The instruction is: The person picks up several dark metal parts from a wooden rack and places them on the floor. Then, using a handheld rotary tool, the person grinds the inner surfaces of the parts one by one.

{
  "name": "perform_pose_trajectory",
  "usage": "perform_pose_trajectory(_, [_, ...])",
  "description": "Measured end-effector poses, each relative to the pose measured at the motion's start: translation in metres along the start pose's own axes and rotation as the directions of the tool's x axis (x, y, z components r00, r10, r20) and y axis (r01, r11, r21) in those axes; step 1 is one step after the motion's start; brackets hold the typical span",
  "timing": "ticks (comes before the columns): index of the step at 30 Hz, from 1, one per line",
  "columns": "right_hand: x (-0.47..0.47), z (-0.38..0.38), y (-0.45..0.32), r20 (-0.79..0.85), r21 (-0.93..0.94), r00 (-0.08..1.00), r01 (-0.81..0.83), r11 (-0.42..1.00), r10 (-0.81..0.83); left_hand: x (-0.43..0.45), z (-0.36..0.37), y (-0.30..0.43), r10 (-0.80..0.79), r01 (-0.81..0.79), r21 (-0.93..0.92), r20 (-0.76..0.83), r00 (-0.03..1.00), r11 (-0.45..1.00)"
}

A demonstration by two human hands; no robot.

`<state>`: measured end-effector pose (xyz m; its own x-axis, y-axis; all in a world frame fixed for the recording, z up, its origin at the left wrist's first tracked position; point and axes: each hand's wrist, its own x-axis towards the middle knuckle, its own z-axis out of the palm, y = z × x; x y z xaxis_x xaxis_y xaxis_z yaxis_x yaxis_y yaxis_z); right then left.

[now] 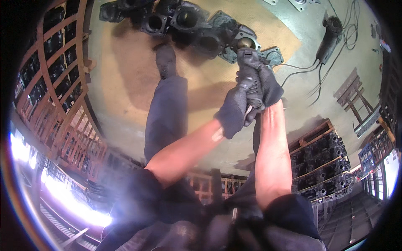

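Note:
Both of my gloved hands are closed around a dark hand-held power tool (pixel 253 91), which points away from me over the floor. My left hand (pixel 240 97) grips it from the left side, and my right hand (pixel 270 80) wraps it from the right. Just past the tool's front end is a round brass-coloured face (pixel 246 43) framed by a metal flange; I cannot tell whether it belongs to the tool or the part. Around it lie several dark flanged metal housings (pixel 187 18) with round bores. A flat flange (pixel 274 56) with corner holes sits right of the tool.
A dark cylindrical device (pixel 328 40) with cables (pixel 298 67) lies to the right. Wooden crates (pixel 47 56) holding dark parts line the left. Stacked castings (pixel 323 163) stand on pallets at lower right, near a wooden stand (pixel 353 91). My left shoe (pixel 165 59) is close to the housings.

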<state>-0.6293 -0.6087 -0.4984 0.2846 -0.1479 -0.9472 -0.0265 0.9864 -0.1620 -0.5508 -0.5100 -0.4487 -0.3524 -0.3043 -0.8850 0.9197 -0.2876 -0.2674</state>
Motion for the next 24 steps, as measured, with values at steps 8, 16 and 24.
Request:
perform_pose_trajectory(8, [-0.038,0.024,0.005,-0.053,0.100,0.987,-0.145,0.984,0.151,-0.047,0.011,0.006,-0.046,0.069,0.134,-0.163,0.986,0.989])
perform_pose_trajectory(16, [-0.112,0.088,0.035,-0.177,0.170,0.983,-0.019,0.985,0.049,-0.145,0.015,0.028,-0.101,0.141,0.356,-0.130,0.986,0.924])
perform_pose_trajectory(24, [-0.067,0.108,0.074,0.034,0.240,0.999,-0.041,0.970,0.034,-0.138,-0.028,0.045,0.035,0.011,0.287,-0.157,0.987,0.958])
